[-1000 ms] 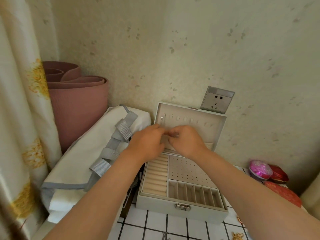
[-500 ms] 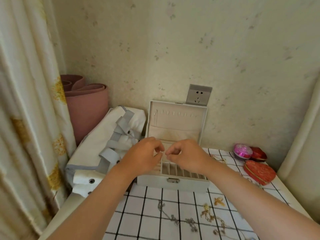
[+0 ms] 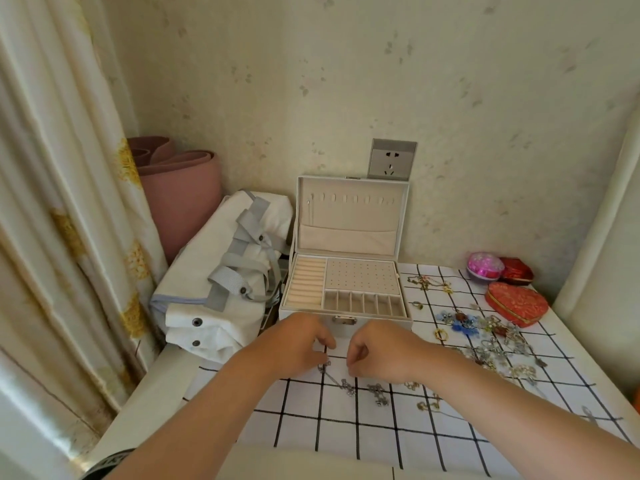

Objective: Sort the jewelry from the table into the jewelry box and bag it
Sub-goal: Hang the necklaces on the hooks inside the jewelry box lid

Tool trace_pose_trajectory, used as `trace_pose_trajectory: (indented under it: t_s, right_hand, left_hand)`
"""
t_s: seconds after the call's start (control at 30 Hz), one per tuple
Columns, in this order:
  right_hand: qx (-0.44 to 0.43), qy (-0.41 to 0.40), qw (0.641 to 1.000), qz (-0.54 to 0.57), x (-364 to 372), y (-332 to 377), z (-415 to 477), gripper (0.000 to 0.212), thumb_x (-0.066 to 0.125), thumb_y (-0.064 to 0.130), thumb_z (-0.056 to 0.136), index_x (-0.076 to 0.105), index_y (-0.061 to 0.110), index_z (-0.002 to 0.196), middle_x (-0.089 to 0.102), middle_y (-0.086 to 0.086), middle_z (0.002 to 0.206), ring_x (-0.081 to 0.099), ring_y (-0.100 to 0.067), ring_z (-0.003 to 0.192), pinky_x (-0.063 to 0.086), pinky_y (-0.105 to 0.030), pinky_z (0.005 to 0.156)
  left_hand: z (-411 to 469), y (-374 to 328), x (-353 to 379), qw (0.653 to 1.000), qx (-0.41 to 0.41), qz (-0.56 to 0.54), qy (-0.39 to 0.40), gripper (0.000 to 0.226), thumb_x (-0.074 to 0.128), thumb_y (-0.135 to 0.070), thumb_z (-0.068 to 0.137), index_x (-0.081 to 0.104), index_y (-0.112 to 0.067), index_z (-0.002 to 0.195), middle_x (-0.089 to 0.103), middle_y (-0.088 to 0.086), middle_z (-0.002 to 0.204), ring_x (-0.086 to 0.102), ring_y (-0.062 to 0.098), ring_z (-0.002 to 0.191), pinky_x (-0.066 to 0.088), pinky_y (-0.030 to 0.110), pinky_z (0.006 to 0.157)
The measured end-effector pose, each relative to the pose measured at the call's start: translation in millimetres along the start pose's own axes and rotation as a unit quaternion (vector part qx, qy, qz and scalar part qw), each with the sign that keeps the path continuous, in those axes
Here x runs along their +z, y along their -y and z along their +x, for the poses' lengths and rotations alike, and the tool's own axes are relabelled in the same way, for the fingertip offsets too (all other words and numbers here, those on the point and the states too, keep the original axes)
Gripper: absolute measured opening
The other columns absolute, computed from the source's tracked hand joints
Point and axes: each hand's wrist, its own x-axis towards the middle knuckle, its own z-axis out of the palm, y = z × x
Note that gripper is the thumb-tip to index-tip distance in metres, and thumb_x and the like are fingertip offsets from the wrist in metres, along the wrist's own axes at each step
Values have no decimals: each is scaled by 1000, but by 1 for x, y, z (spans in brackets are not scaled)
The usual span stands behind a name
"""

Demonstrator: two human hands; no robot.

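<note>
The white jewelry box [image 3: 346, 322] stands open against the wall, its beige trays bare and a thin chain [image 3: 308, 206] hanging inside the lid. Loose jewelry [image 3: 485, 336] lies scattered over the checked cloth [image 3: 346, 420] to the right of the box. A silver necklace [image 3: 341, 381] lies just in front of the box. My left hand [image 3: 299, 344] hovers with curled fingers, its tips at the necklace's upper end; whether it pinches the necklace is unclear. My right hand [image 3: 382, 351] is beside it, fingers curled, with nothing visible in it. The white bag [image 3: 214, 289] with grey straps lies left of the box.
A red heart-shaped box [image 3: 516, 303], a pink round box [image 3: 485, 266] and a dark red box [image 3: 516, 270] sit at the back right. A rolled pink mat [image 3: 180, 188] leans in the corner beside a curtain [image 3: 62, 202]. A wall socket [image 3: 392, 160] is above the lid.
Both hands came down from the box lid to the cloth in front of the box, over the silver necklace. The view pulled back and now shows more of the table.
</note>
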Motion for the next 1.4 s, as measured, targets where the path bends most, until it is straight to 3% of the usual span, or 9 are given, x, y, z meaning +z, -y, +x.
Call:
trace_pose_trajectory:
  t_s: [0.2,0.37,0.6,0.77,1.0,1.3,1.4]
  right_hand:
    - [-22,-9,1000,-12,19,11,6,16,73,44,83,73,31,92,64,17,86,64,-6,91,54,-30,83]
    - [-25,1,999,-30,20,13,11,14,73,35,86,75,27,96,69,13,94,64,-9,93,55,-33,85]
    - [-10,15,999,-27,18,9,17,10,74,31,85,75,26,94,70,13,91,64,-8,90,57,-33,86]
    - [-38,-35,998,-20,22,16,17,16,69,35,87,67,33,102,58,17,86,59,-8,90,52,-28,79]
    - [-104,-93,989,-43,38,22,23,14,68,36,91,67,37,105,64,11,95,57,-9,87,45,-26,71]
    - [-105,-57,987,-109,41,25,30,20,55,32,100,66,22,114,58,-1,115,58,-21,104,48,-33,86]
    - [-97,-68,990,-82,35,24,27,19,53,35,101,63,26,115,56,4,114,56,-17,103,47,-32,86]
  left_hand:
    - [-1,0,6,1000,-2,21,18,13,70,-29,84,78,-31,95,55,-20,81,54,1,85,50,24,78]
    - [-5,14,1,998,-52,23,30,3,72,-29,83,74,-28,83,65,-15,86,61,1,83,55,28,81]
    - [-17,25,-6,996,-68,5,57,20,73,-18,84,72,-28,102,65,-14,100,56,0,81,39,7,68]
    - [-20,22,-4,996,-76,14,38,23,73,-22,84,69,-30,106,64,-13,98,57,3,85,50,19,77]
    - [-22,17,0,996,-71,58,14,7,70,-30,85,73,-28,91,63,-12,95,59,7,91,52,29,84]
    - [-26,10,7,993,-58,106,20,16,55,-26,98,70,-23,102,54,-4,105,55,16,98,47,29,82]
    - [-27,9,2,996,-43,76,2,22,51,-20,98,65,-16,82,54,-1,94,55,19,88,49,33,74]
